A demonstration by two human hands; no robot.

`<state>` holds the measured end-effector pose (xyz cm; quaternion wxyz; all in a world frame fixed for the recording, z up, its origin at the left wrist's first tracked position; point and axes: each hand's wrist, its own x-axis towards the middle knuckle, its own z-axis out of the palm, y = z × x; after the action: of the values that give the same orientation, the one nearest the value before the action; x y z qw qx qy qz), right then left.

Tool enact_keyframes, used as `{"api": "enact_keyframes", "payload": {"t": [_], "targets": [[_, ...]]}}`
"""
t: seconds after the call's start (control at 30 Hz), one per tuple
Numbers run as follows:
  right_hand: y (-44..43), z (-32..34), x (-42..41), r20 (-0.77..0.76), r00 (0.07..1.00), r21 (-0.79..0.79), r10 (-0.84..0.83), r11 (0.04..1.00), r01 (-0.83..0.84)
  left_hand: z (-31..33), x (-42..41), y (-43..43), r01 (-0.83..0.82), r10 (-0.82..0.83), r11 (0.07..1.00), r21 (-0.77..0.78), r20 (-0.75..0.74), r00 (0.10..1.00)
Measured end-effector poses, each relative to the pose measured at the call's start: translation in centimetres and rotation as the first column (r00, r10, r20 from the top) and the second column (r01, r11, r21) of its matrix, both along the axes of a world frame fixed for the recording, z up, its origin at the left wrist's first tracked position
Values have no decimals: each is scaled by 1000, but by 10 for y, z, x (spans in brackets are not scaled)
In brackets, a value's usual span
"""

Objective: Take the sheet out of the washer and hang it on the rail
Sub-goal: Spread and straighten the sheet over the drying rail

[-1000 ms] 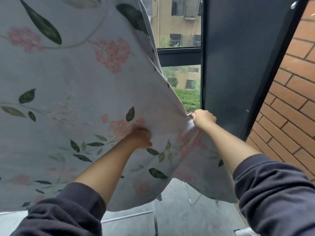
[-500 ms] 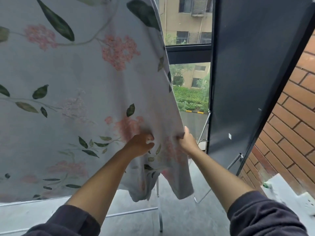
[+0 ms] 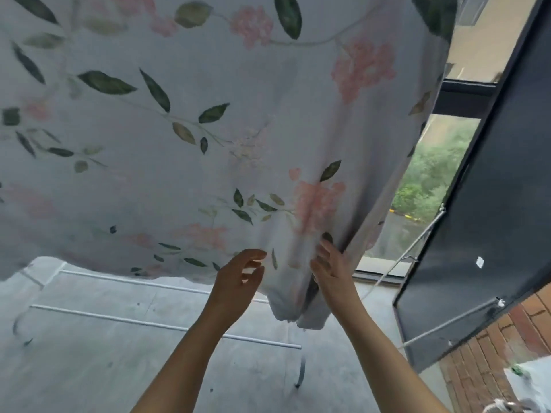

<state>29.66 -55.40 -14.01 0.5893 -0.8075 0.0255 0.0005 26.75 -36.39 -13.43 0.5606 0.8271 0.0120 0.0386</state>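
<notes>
Left hand (image 3: pixel 238 280) and right hand (image 3: pixel 332 274), fingers loose, flank bunched corner of sheet (image 3: pixel 208 162)

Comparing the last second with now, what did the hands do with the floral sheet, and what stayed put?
The left hand and right hand have let go of the sheet. A second ago each gripped its lower edge, spread apart. They then drew together, and now both are open beside the corner, which hangs bunched. The sheet stays draped overhead.
</notes>
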Motion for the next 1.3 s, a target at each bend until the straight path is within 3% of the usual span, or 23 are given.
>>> {"api": "enact_keyframes", "payload": {"t": [0.1,0.23,0.53,0.8,1.1,1.2,1.3], "targets": [[62,7,-10,-72,997,50,41,998,-38,1,-28,61,-136,139,990,-47,49,989],[161,25,-27,-41,986,93,160,983,-156,9,-68,151,-255,265,959,-126,64,962],[364,17,-61,-78,951,81,300,953,-294,-1,-147,346,-490,492,858,-155,-29,870],[468,-5,-27,-185,923,54,336,942,-332,-22,-125,446,-553,545,813,-183,-95,833],[560,-26,42,-255,943,207,215,965,-164,-36,-40,530,-436,428,896,-82,-101,898],[545,-46,48,-357,933,285,48,957,60,-67,-8,521,-327,307,938,-112,-169,937],[503,-83,41,-510,850,358,-130,867,347,-103,22,483,-254,146,932,-257,-377,915]]}}
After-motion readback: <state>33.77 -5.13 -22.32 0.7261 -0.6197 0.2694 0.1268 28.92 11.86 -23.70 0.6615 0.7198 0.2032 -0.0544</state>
